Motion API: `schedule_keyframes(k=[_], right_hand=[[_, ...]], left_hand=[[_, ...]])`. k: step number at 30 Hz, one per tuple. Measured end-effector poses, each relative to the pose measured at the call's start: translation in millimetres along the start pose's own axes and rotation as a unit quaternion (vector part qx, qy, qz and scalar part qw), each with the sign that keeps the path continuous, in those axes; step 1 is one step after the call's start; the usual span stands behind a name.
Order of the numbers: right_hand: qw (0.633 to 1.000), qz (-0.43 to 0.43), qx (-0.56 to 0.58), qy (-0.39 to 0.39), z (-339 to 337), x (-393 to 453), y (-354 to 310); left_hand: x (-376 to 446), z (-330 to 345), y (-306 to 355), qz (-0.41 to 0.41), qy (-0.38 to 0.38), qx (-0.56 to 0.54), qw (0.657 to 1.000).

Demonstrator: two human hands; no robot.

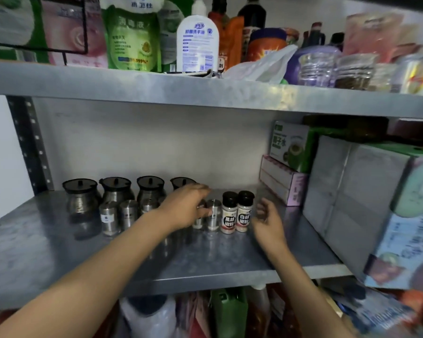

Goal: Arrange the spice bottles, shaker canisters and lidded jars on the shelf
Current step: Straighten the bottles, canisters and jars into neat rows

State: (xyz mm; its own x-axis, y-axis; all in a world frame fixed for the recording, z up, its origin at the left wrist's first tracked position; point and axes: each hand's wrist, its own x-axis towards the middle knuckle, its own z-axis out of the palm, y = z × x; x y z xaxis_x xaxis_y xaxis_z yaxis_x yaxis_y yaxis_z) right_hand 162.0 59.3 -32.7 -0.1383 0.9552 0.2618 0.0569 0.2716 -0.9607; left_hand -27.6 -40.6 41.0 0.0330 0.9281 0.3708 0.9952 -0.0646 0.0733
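On the middle metal shelf (205,259), several steel lidded jars with black lids (81,193) stand in a back row. In front of them runs a row of steel shaker canisters (109,217), ending at the right with two black-capped pepper bottles (229,213) (244,212). My left hand (186,207) reaches over this row, fingers curled around a shaker canister (213,214) just left of the bottles; another canister is partly hidden under the hand. My right hand (266,219) hovers just right of the bottles, fingers apart, holding nothing.
Boxes (286,181) and large grey cartons (352,191) fill the shelf's right end. The upper shelf (205,91) holds refill pouches, a pump bottle, sauce bottles and glass jars. Bags and packages sit below the middle shelf.
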Motion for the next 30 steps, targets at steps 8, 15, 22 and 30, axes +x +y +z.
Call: schedule_keyframes(k=[8, 15, 22, 30], right_hand=[[0.997, -0.069, -0.037, -0.019, 7.0, 15.2, -26.3], [0.996, 0.027, 0.043, -0.079, 2.1, 9.4, -16.1], [0.992, 0.007, 0.019, -0.121, -2.4, 12.7, -2.1], [0.991, 0.005, -0.040, -0.129, -11.4, 20.7, -2.4]], left_hand=[[2.1, -1.7, -22.9, -0.047, 0.004, -0.055, 0.997], [15.0, 6.2, -7.2, -0.037, -0.011, -0.087, 0.995], [39.4, 14.3, 19.9, -0.010, 0.000, -0.120, 0.993], [50.2, 23.6, 27.8, -0.016, 0.015, -0.116, 0.993]])
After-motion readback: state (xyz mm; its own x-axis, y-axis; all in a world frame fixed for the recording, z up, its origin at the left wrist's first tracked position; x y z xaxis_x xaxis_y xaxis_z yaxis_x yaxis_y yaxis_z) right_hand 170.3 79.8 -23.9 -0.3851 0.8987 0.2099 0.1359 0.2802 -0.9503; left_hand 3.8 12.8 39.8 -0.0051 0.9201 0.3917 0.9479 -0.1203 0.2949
